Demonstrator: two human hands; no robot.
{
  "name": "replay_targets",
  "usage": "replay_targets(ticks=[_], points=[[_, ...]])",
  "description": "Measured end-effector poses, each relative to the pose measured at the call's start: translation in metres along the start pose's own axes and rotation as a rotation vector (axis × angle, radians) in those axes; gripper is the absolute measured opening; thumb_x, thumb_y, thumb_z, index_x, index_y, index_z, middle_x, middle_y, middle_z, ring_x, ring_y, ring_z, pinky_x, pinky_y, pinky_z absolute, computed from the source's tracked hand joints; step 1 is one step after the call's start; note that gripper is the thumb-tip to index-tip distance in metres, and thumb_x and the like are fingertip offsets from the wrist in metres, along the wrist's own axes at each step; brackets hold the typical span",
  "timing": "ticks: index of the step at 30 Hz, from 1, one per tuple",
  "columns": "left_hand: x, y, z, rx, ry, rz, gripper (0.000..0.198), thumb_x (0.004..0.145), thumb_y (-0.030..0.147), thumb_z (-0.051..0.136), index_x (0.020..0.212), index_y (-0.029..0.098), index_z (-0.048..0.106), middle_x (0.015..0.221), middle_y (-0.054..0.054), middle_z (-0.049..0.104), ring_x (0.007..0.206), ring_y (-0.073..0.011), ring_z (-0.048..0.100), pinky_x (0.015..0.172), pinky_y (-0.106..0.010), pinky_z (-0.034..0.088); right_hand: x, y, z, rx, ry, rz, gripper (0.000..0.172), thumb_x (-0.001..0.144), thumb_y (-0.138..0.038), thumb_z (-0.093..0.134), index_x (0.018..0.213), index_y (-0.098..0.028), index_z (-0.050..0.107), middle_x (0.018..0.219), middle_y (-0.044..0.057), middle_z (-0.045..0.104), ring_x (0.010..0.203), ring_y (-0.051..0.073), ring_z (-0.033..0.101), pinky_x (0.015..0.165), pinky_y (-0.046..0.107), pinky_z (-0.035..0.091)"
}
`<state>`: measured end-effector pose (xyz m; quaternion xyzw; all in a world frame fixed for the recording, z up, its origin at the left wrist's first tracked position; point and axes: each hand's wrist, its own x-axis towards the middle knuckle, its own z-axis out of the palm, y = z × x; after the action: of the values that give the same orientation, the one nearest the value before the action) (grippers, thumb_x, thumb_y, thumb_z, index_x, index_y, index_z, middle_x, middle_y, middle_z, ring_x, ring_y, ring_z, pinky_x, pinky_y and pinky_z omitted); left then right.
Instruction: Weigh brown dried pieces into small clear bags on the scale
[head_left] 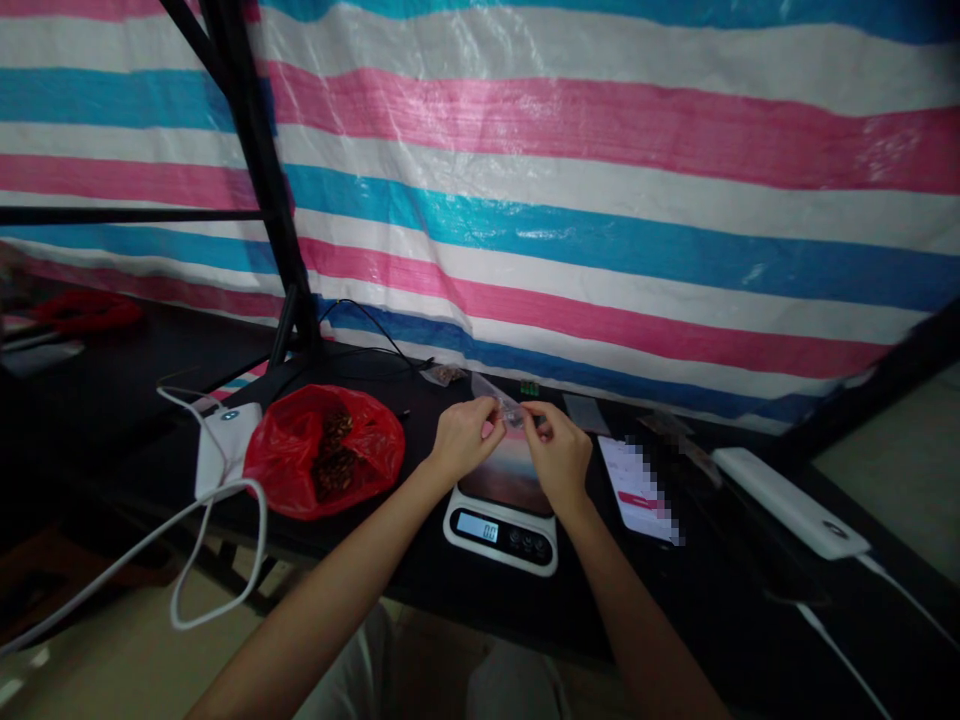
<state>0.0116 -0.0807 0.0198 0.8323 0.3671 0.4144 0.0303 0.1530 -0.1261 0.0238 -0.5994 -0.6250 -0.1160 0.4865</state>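
Pinching a clear bag (501, 403): left hand (465, 437); right hand (559, 456); above scale (501, 528)

Digital scale (501, 527), black table: lit display on its front panel reads "0.0"; the markings by its buttons are too small to read. Phone (637, 490) to the right of the scale: screen content pixelated, unreadable. No other text, brand or number is legible.

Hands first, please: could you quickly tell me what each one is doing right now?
Left hand: closed, pinching the small clear bag above the scale.
Right hand: closed, pinching the same bag's other end.
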Motion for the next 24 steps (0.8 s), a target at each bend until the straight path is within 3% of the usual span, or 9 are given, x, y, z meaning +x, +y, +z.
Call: replay_targets(ticks=[3, 6, 9, 11, 14, 17, 24], points=[[0.001, 0.002, 0.0, 0.057, 0.16, 0.013, 0.025, 0.073, 0.022, 0.05, 0.097, 0.017, 0.054, 0.092, -0.006, 0.061, 0.085, -0.0183, 0.055, 0.076, -0.029, 0.037, 0.003, 0.003, 0.001, 0.093, 0.029, 0.182, 0.017, 0.077, -0.032, 0.053, 0.082, -0.021, 0.065, 0.068, 0.0, 0.067, 0.046, 0.011, 0.054, 0.052, 0.023, 0.039], [-0.001, 0.001, -0.001, 0.103, 0.211, 0.117, 0.027, 0.071, 0.021, 0.051, 0.098, 0.019, 0.056, 0.107, -0.008, 0.058, 0.098, -0.0229, 0.05, 0.089, -0.039, 0.031, 0.003, 0.004, 0.005, 0.163, -0.032, 0.251, 0.017, 0.075, -0.034, 0.056, 0.081, -0.022, 0.066, 0.069, 0.0, 0.068, 0.047, 0.012, 0.056, 0.05, 0.023, 0.04], [-0.002, 0.0, -0.004, 0.1, 0.154, 0.241, 0.025, 0.072, 0.017, 0.048, 0.094, 0.022, 0.059, 0.109, -0.005, 0.059, 0.101, -0.0224, 0.05, 0.096, -0.042, 0.024, 0.002, 0.005, 0.009, 0.168, -0.089, 0.264, 0.015, 0.073, -0.034, 0.058, 0.078, -0.024, 0.067, 0.067, -0.001, 0.068, 0.048, 0.013, 0.057, 0.05, 0.023, 0.041], [-0.002, 0.0, -0.007, 0.068, 0.077, 0.308, 0.033, 0.072, 0.017, 0.047, 0.103, 0.022, 0.057, 0.115, -0.004, 0.056, 0.108, -0.0215, 0.047, 0.101, -0.041, 0.02, 0.002, 0.006, 0.011, 0.269, -0.132, 0.286, 0.015, 0.071, -0.033, 0.059, 0.076, -0.022, 0.066, 0.067, 0.0, 0.068, 0.047, 0.012, 0.057, 0.049, 0.024, 0.043], [0.002, 0.001, -0.011, 0.053, -0.023, 0.34, 0.05, 0.073, 0.031, 0.05, 0.122, 0.019, 0.044, 0.128, -0.008, 0.047, 0.118, -0.0235, 0.04, 0.106, -0.044, 0.012, 0.006, 0.011, 0.014, 0.593, -0.199, 0.359, 0.019, 0.067, -0.034, 0.06, 0.076, -0.018, 0.065, 0.072, 0.003, 0.069, 0.05, 0.014, 0.059, 0.046, 0.024, 0.046], [0.006, 0.0, -0.012, 0.082, -0.053, 0.321, 0.065, 0.072, 0.048, 0.053, 0.127, 0.016, 0.038, 0.129, -0.011, 0.045, 0.119, -0.0254, 0.038, 0.107, -0.047, 0.006, 0.01, 0.016, 0.015, 0.77, -0.234, 0.413, 0.023, 0.066, -0.035, 0.061, 0.078, -0.016, 0.065, 0.072, 0.005, 0.068, 0.052, 0.015, 0.06, 0.043, 0.024, 0.045], [0.008, -0.006, -0.009, 0.109, -0.023, 0.285, 0.06, 0.075, 0.051, 0.053, 0.123, 0.017, 0.043, 0.111, -0.008, 0.056, 0.108, -0.0211, 0.045, 0.105, -0.04, 0.018, 0.01, 0.018, 0.016, 0.756, -0.266, 0.393, 0.022, 0.068, -0.034, 0.057, 0.079, -0.017, 0.064, 0.075, 0.004, 0.068, 0.06, 0.016, 0.061, 0.047, 0.024, 0.044]])
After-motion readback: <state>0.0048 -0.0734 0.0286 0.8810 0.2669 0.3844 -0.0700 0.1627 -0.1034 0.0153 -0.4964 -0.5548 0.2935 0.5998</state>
